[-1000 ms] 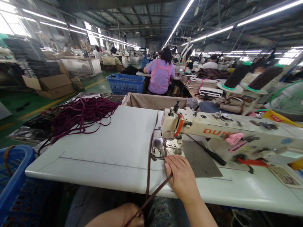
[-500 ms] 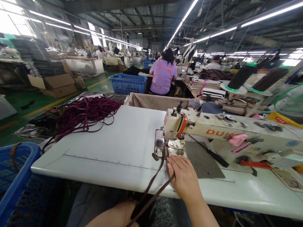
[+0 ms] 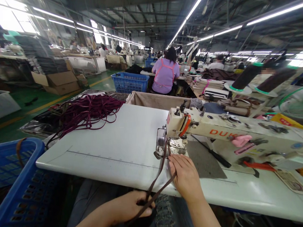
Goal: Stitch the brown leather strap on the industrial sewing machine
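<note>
The fingers (image 3: 174, 163) of the right hand (image 3: 187, 179) lie straight and pressed together, flat on the white table (image 3: 112, 142). Their tips are just short of the presser foot of the sewing machine (image 3: 217, 130). The brown strap (image 3: 160, 170) runs from that foot along the thumb side of these fingers and over the table edge. It ends at the left hand (image 3: 130, 206), whose fingers (image 3: 143, 212) are curled shut around it below the edge. Two strands show between the foot and the left hand. Just right of the right fingers lies a grey mat (image 3: 206, 163). Well beyond them to the left sits a heap of maroon straps (image 3: 88, 111). Left of the left fingers stands a blue basket (image 3: 19, 186).
</note>
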Demonstrator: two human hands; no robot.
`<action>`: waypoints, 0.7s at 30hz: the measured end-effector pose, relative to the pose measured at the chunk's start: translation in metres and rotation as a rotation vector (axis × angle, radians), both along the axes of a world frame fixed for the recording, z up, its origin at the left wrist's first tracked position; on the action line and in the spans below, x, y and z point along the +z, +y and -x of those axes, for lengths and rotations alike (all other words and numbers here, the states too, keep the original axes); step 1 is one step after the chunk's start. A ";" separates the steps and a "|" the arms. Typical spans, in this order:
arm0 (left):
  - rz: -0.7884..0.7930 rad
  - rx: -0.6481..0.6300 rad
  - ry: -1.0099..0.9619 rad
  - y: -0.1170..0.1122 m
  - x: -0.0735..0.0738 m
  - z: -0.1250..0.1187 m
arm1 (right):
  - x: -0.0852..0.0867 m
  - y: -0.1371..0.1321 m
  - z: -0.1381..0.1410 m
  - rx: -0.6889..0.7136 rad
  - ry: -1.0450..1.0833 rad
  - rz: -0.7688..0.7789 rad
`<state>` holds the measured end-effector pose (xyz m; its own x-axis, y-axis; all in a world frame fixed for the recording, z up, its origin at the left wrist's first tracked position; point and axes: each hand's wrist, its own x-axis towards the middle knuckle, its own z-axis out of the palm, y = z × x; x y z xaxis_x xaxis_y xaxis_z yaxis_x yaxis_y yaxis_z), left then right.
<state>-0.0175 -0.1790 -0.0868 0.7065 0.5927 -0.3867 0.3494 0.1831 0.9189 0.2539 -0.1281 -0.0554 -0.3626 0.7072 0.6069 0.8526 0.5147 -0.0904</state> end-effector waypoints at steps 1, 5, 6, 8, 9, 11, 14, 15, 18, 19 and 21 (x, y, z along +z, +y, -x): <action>0.060 0.012 -0.046 0.001 0.010 -0.004 | 0.000 0.000 0.000 0.002 0.001 0.001; 0.364 0.143 -0.343 0.011 0.041 -0.020 | 0.001 0.000 0.000 0.010 -0.007 0.004; 0.418 0.212 -0.404 0.016 0.045 -0.023 | 0.002 0.000 0.000 0.012 -0.010 0.002; 0.473 0.366 -0.501 0.030 0.050 -0.030 | 0.001 0.001 0.000 0.014 -0.015 0.000; 0.478 0.440 -0.536 0.038 0.052 -0.033 | 0.001 0.001 -0.001 0.014 -0.015 0.001; 0.473 0.570 -0.586 0.054 0.056 -0.038 | 0.000 0.001 -0.001 0.017 -0.010 0.002; 0.486 0.732 -0.629 0.074 0.064 -0.039 | -0.001 0.000 -0.001 0.020 -0.007 0.006; 0.494 0.772 -0.643 0.078 0.068 -0.036 | -0.001 0.000 -0.001 0.019 -0.009 0.011; 0.514 0.826 -0.692 0.084 0.076 -0.018 | 0.000 0.000 0.000 0.012 -0.010 0.020; 0.516 0.835 -0.715 0.083 0.077 -0.009 | 0.001 0.000 0.000 0.011 -0.010 0.018; 0.492 0.870 -0.782 0.080 0.076 0.010 | 0.001 0.000 0.001 0.010 -0.011 0.010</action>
<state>-0.0273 -0.0995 -0.0112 0.2961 0.8871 -0.3541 -0.6608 0.4579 0.5946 0.2530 -0.1283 -0.0543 -0.3762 0.7098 0.5956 0.8485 0.5221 -0.0861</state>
